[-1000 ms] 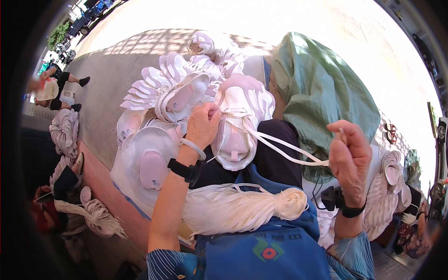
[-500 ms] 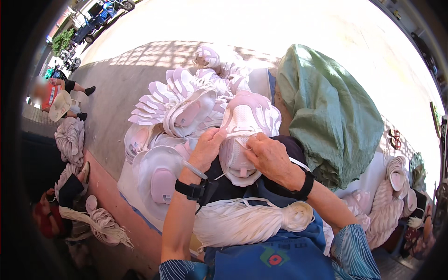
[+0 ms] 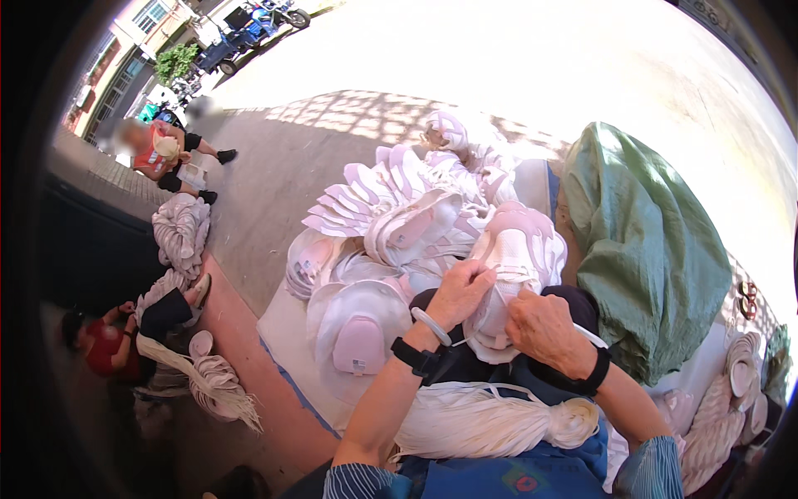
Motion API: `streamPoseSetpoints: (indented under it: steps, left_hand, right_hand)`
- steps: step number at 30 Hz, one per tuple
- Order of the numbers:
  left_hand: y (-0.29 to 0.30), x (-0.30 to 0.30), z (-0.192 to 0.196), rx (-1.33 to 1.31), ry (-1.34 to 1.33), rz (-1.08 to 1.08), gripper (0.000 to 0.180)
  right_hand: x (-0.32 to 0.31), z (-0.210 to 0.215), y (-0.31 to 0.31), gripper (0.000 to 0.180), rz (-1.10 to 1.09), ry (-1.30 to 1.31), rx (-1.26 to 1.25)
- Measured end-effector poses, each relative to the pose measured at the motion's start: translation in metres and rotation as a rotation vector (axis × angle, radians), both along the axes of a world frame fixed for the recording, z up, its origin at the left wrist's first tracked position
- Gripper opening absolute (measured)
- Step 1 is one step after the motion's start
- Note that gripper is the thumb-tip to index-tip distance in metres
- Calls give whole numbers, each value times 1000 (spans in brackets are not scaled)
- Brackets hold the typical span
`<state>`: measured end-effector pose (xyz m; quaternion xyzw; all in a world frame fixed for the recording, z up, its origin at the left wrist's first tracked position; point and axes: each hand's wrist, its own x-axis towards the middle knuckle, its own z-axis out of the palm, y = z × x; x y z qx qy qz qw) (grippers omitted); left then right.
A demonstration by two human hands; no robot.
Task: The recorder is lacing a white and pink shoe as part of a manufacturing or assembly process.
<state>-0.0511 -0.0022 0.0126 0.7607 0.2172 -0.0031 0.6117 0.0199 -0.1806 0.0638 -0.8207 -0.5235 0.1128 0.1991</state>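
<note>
Left hand pinches the shoe, seemingly steadying it! Right hand curls in, grip hidden; lace bundle sits handily near.

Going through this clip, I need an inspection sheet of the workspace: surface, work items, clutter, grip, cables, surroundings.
Surface: pale sheet with a blue edge, under stacked uppers.
Work items: pink-and-white shoe upper at the lap; white lace trailing rightward; bundle of cream laces on the lap.
Clutter: the stacked uppers to the left; rumpled green cloth to the right.
Grip: left hand at the shoe upper's lacing area, right hand curled over its near part; exact hold too small to tell.
Cables: nothing seen.
Surroundings: person in an orange vest and person in a red top at left; blue cargo trike beyond; sunlit pavement.
</note>
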Motion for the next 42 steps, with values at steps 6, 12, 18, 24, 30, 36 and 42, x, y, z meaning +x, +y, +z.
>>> streamPoseSetpoints:
  steps: [6,12,18,24,30,36,42]
  left_hand:
    - [-21,6,-19,312,-146,27,32]
    - [-41,3,-24,407,-112,115,24]
    - [-10,-5,-3,268,-97,53,20]
    - [-18,-2,6,316,-139,80,21]
    - [-43,-3,12,722,-349,58,13]
    - [-42,-1,12,769,-332,40,11]
    - [-38,0,13,735,-338,46,9]
  right_hand:
    - [8,16,-38,19,118,168,115]
    - [8,39,-58,13,-14,818,-39]
    - [5,11,-66,18,39,526,61]
    - [8,9,-66,24,-292,572,157]
    - [-2,-14,-53,28,-335,190,251]
    - [-6,-21,-43,21,-287,196,172]
    - [-9,-16,-40,14,-176,154,159]
